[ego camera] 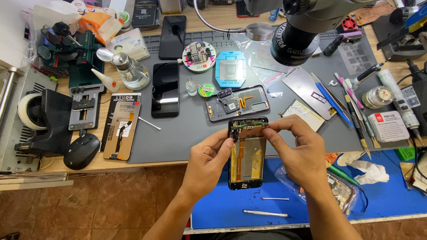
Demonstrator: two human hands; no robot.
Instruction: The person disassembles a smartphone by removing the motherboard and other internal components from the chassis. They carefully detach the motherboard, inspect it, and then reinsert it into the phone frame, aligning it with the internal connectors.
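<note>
We've got a grey work mat (187, 138) covering most of the bench, with a blue mat (391, 195) at the near right. A microscope (302, 26) hangs over the far side. In the middle, just above the near edge of the grey mat, we're holding an opened phone (247, 153) upright with its back off. Our left hand (207, 162) grips its left edge, thumb and fingers pressed on the frame. Our right hand (300, 149) pinches the phone's far end with fingertips pressed together on it. Another opened phone (238, 103) lies flat just beyond. A screwdriver (267, 214) lies near us.
</note>
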